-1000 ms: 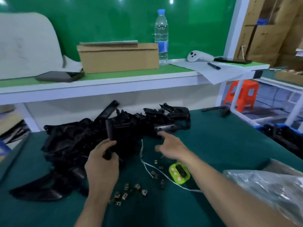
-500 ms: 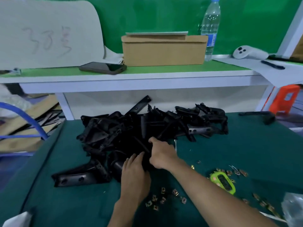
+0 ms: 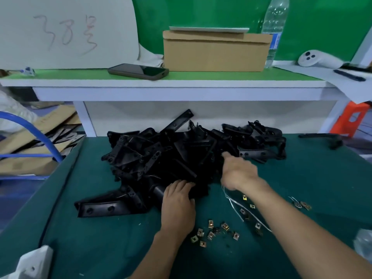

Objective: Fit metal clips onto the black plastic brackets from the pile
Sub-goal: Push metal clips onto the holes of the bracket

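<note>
A big pile of black plastic brackets lies on the green table mat. My left hand rests at the pile's near edge, its fingers curled over a black bracket. My right hand is blurred and reaches into the pile's right side with the index finger stretched out; its grip is unclear. Several small brass-coloured metal clips lie loose on the mat just right of my left wrist, and more clips are scattered under my right forearm. A long bracket sticks out at the pile's front left.
A thin white cord runs under my right arm. The raised shelf behind holds a phone, a cardboard box, a water bottle, a white controller and a pen. A lone bracket lies far right, a plastic bag at the right edge.
The view has swung left and closer. My left hand came down from holding a bracket upright to the pile's near edge. My right hand went into the pile, then shifted right.
</note>
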Tool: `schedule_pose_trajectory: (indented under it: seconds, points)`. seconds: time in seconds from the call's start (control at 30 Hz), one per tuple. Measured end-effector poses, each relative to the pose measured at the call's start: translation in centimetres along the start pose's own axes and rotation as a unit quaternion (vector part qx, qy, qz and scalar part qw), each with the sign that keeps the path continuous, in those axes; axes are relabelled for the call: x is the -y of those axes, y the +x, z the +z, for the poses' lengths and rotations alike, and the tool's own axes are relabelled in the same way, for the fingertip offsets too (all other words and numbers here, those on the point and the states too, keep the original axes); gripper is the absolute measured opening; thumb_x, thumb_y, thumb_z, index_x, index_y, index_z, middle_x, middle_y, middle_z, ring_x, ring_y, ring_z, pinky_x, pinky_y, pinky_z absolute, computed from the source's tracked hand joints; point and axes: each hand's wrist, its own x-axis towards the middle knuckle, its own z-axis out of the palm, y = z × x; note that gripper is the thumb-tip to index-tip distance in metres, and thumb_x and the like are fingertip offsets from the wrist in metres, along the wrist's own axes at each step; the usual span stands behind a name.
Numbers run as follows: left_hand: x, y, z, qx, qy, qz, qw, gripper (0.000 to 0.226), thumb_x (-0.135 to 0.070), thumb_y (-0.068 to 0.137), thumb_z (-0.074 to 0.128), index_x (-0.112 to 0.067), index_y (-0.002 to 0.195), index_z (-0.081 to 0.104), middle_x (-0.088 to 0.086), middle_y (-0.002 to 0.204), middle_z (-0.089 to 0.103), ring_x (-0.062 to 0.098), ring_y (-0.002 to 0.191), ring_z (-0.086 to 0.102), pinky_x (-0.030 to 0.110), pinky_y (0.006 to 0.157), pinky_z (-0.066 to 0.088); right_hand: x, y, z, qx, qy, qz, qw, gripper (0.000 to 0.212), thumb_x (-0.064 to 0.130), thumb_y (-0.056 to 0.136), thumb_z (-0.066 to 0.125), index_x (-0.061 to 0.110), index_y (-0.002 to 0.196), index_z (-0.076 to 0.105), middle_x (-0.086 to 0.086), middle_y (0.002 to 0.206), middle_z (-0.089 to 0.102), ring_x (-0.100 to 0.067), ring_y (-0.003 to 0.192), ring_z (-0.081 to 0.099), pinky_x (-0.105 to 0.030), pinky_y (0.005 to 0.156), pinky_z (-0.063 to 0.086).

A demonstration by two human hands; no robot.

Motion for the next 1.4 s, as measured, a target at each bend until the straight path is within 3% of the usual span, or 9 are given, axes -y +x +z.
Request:
schedule_pose_trajectory:
  seconds: [0.17,0.3,0.4,0.47,0.57,0.73,1.0,1.17,1.4]
  points:
    - [-0.7,-0.3,-0.4,-0.039,-0.031,-0.003,0.999,0.044,-0.015,0.094,0.066,-0.026,0.136,0.061,-0.012,0.143,0.055,0.009,0.142,0.039,0.029,0.125,0.014,-7.2,-4.0,-3.1,0.038,0.099,-0.045,0.993,0.066,0.016,0.077,0.067,0.036,0.138,0.051,0.005,0.120,0.067,-0.014,0.085,0.068,-0.026,0.068,0.054]
    - [-4.5,-2.2,-1.8,-0.057,-0.318,-0.110,0.940,0.024,-0.042,0.095,0.062,-0.048,0.118,0.067,-0.035,0.122,0.062,-0.024,0.120,0.045,0.001,0.101,0.036,-10.4,-8.0,-1.0,0.041,0.280,-0.121,0.952,0.060,0.017,0.069,0.073,0.047,0.119,0.059,0.013,0.090,0.072,-0.004,0.045,0.057,-0.016,0.043,0.041]
    - [-7.5,-3.1,-2.2,0.072,-0.515,-0.183,0.834,0.019,-0.042,0.097,0.061,-0.042,0.110,0.074,-0.018,0.107,0.075,-0.005,0.100,0.068,0.014,0.079,0.052,-11.4,-9.2,1.6,0.010,0.317,-0.144,0.937,0.057,0.017,0.069,0.071,0.053,0.112,0.060,0.016,0.081,0.070,-0.010,0.047,0.053,-0.022,0.047,0.044]
    - [-8.9,-3.3,-2.2,0.100,-0.527,-0.188,0.823,0.020,-0.020,0.100,0.062,-0.029,0.098,0.080,-0.002,0.095,0.079,0.009,0.089,0.072,0.022,0.074,0.053,-11.8,-9.9,2.9,-0.029,0.300,-0.122,0.946,0.052,0.021,0.072,0.072,0.051,0.112,0.059,0.014,0.077,0.068,-0.009,0.052,0.056,-0.022,0.050,0.047]
    - [-10.4,-4.1,-1.8,0.092,-0.549,-0.195,0.808,0.016,-0.008,0.093,0.068,-0.015,0.086,0.081,0.021,0.086,0.074,0.020,0.071,0.066,0.030,0.063,0.053,-11.9,-10.9,5.1,-0.198,0.035,-0.089,0.975,0.042,0.041,0.068,0.076,0.038,0.106,0.057,0.007,0.071,0.066,-0.019,0.068,0.065,-0.031,0.056,0.044]
    - [-14.0,-5.2,-0.4,0.137,-0.592,-0.179,0.773,0.030,-0.033,0.090,0.070,-0.006,0.082,0.080,0.018,0.082,0.076,0.025,0.070,0.071,0.030,0.061,0.055,-12.5,-12.3,8.1,-0.240,0.167,-0.060,0.954,0.035,0.037,0.075,0.064,0.033,0.088,0.032,0.010,0.064,0.049,-0.025,0.057,0.061,-0.033,0.047,0.029]
    - [-18.6,0.8,5.9,0.153,-0.265,-0.074,0.949,0.028,-0.014,0.090,0.068,-0.032,0.111,0.076,-0.027,0.096,0.070,-0.012,0.087,0.064,-0.004,0.073,0.042,-19.9,-10.6,8.5,-0.278,0.272,0.082,0.918,0.029,0.045,0.088,0.058,0.028,0.082,0.035,0.013,0.055,0.039,-0.032,0.057,0.052,-0.035,0.053,0.039]
    - [-23.6,5.8,8.4,0.267,-0.007,0.017,0.963,0.015,-0.018,0.090,0.058,-0.015,0.088,0.073,0.005,0.097,0.070,0.029,0.090,0.065,0.034,0.076,0.052,-20.2,-10.1,9.3,-0.239,0.278,0.093,0.926,0.022,0.043,0.088,0.058,0.032,0.089,0.039,0.011,0.055,0.041,-0.027,0.058,0.050,-0.034,0.056,0.035]
    - [-25.6,8.1,9.9,0.309,0.102,0.034,0.945,0.022,-0.011,0.090,0.055,-0.014,0.069,0.056,0.003,0.075,0.060,0.022,0.062,0.050,0.035,0.071,0.039,-21.0,-9.4,9.8,-0.211,0.279,0.097,0.932,0.020,0.045,0.083,0.056,0.034,0.097,0.046,0.004,0.073,0.067,-0.030,0.074,0.066,-0.035,0.061,0.039]
